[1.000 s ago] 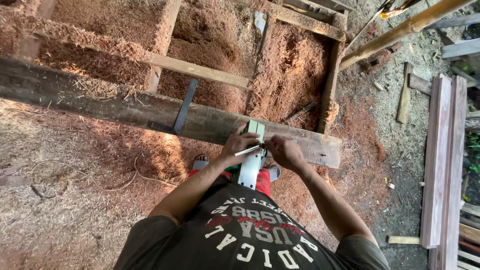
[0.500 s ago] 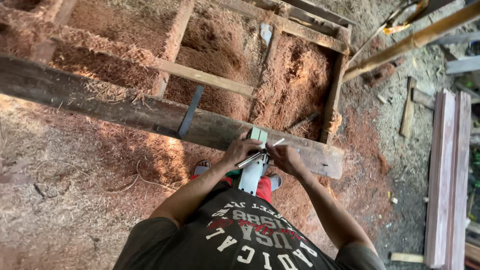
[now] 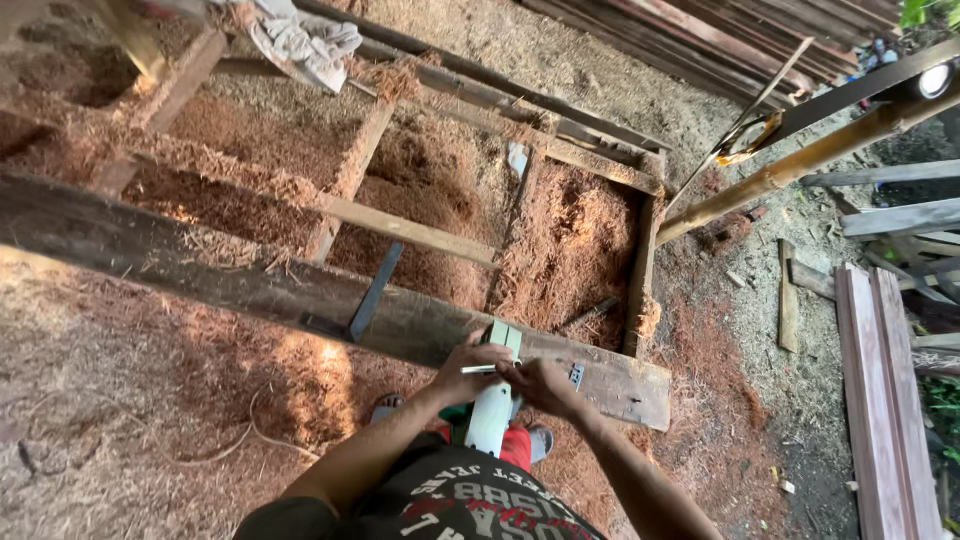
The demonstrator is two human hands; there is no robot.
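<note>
A long dark wooden plank (image 3: 250,290) lies across a timber frame in front of me. Both hands meet at its near edge, close to its right end. My left hand (image 3: 468,366) pinches a thin white stick (image 3: 478,370) lying level over the plank. My right hand (image 3: 542,386) has its fingertips closed on the stick's other end. Between and under the hands a white flat bar (image 3: 490,415) with a pale green end (image 3: 505,337) reaches up across the plank. A dark metal strip (image 3: 372,295) leans across the plank further left.
The timber frame (image 3: 410,232) is packed with reddish sawdust, which also covers the ground. A pale cloth (image 3: 300,40) lies at the back. A bamboo pole (image 3: 800,160) slants at the right. Reddish boards (image 3: 885,400) are stacked at the right edge, with more planks (image 3: 740,40) behind.
My hands stay at the same spot on the plank with the stick between them. My view has tilted up, showing more of the frame and the far planks.
</note>
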